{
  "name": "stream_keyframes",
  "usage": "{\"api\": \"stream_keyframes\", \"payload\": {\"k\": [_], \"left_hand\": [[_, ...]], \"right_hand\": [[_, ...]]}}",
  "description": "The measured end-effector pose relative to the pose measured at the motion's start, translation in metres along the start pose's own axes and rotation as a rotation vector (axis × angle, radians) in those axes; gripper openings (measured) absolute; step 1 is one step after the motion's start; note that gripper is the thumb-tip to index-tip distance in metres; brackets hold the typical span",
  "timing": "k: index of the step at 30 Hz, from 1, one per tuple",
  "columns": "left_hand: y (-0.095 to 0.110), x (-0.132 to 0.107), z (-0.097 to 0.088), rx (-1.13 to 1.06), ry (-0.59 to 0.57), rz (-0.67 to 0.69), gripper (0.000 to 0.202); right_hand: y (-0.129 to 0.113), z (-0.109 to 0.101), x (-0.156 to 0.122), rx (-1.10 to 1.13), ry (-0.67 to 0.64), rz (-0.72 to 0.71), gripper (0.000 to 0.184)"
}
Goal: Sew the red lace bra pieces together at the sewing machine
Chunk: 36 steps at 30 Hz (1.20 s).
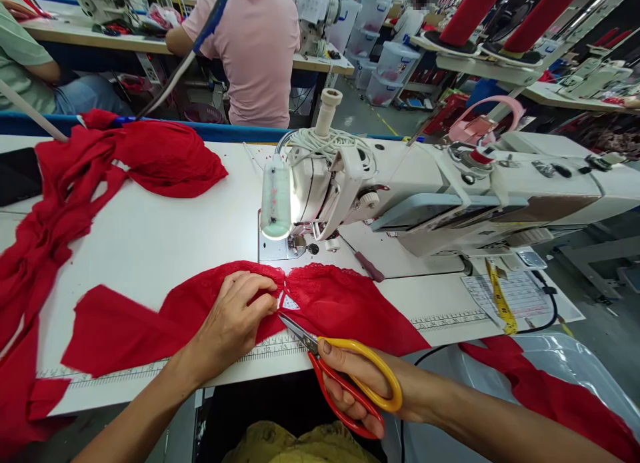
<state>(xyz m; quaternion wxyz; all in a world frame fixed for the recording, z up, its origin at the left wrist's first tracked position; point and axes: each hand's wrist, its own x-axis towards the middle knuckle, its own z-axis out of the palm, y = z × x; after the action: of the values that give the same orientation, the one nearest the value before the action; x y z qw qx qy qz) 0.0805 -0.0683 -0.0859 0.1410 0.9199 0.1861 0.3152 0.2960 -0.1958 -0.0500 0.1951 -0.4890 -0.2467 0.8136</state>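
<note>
Red lace-edged fabric [340,296] lies across the front of the white sewing table [210,230], its two halves meeting at a narrow join. My left hand [240,310] presses on it just left of that join, fingers bent and pinching the cloth. In my right hand [350,376] is a pair of scissors [357,356] with one yellow and one red handle. Their blades point up and left, with the tips at the fabric just below the join. Whether the tips have cloth between them is too small to tell.
A sewing machine [400,183] with a lit lamp [276,196] stands behind the fabric. More red cloth [165,156] is heaped at left, near a black phone [19,176]. A purple-handled screwdriver [367,266], tape measure [500,300] and plastic bin [570,346] are at right. Co-workers sit beyond.
</note>
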Motion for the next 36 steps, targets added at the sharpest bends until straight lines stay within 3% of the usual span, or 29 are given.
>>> {"api": "stream_keyframes", "payload": {"k": [36], "left_hand": [[-0.0016,-0.0019,0.0003,-0.011,-0.025,-0.029,0.018]], "right_hand": [[0.0018,-0.0027,0.0023,-0.001,-0.031,-0.028,0.060]]}}
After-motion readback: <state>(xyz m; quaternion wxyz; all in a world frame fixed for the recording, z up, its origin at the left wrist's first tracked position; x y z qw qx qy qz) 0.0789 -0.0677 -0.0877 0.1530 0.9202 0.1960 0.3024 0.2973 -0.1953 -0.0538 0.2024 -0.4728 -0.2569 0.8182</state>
